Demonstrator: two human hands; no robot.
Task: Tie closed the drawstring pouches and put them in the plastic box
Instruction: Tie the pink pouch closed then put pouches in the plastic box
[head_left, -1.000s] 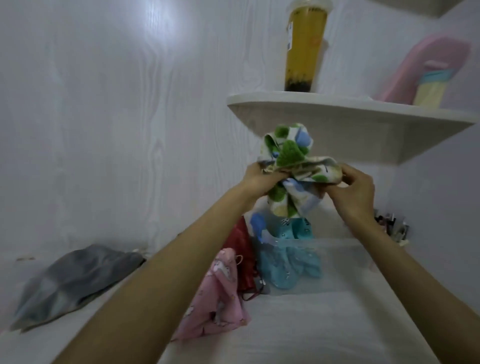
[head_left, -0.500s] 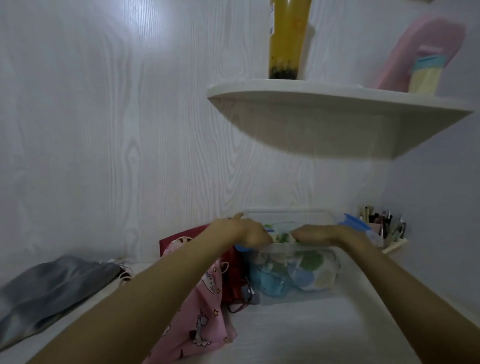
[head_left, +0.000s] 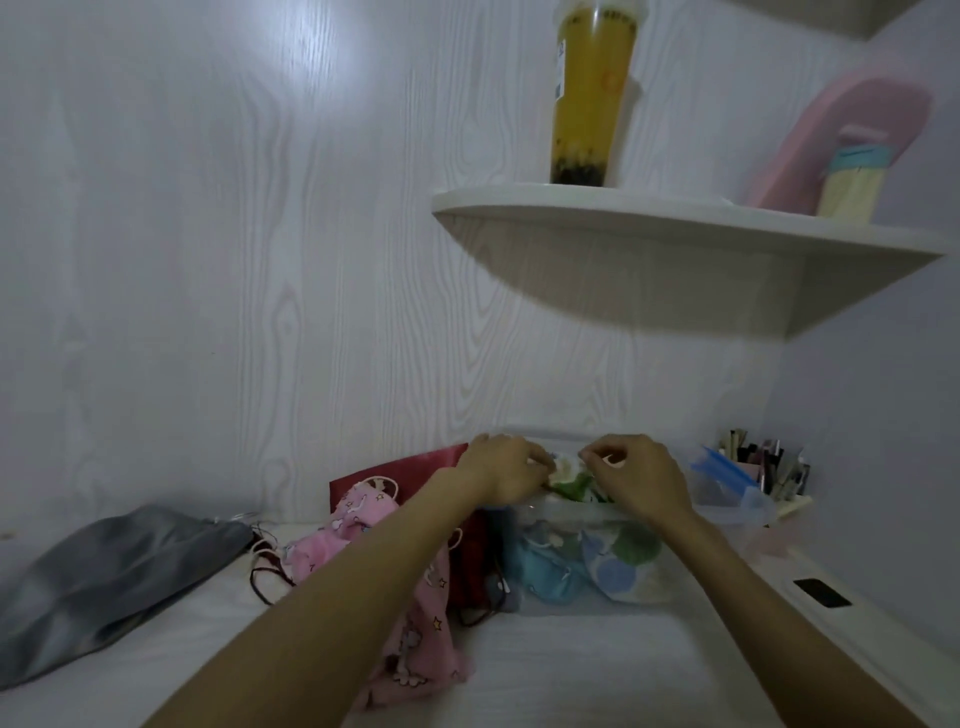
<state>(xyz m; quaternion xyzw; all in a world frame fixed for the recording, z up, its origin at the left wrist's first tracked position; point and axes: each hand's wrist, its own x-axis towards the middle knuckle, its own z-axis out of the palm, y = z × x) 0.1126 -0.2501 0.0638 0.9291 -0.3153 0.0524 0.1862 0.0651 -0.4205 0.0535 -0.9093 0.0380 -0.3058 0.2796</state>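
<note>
Yellow drink cup (head_left: 592, 93) and pink object (head_left: 841, 140) on shelf (head_left: 649, 218).

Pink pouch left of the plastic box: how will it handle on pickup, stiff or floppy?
The pink pouch lies crumpled and draped flat, so it is probably floppy and will sag from one grip point. It looks thin and unfilled, so likely light. Its loose cords trail on the bed and may drag or snag on the red pouch behind it.

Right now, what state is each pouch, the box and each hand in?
green and blue pouch: inside the box, top still held
blue pouch: inside the box
plastic box: open, no lid on
pink pouch: outside the box, on the surface
red pouch: outside, behind the pink one
left hand: gripping the pouch top
right hand: gripping the pouch top
</note>
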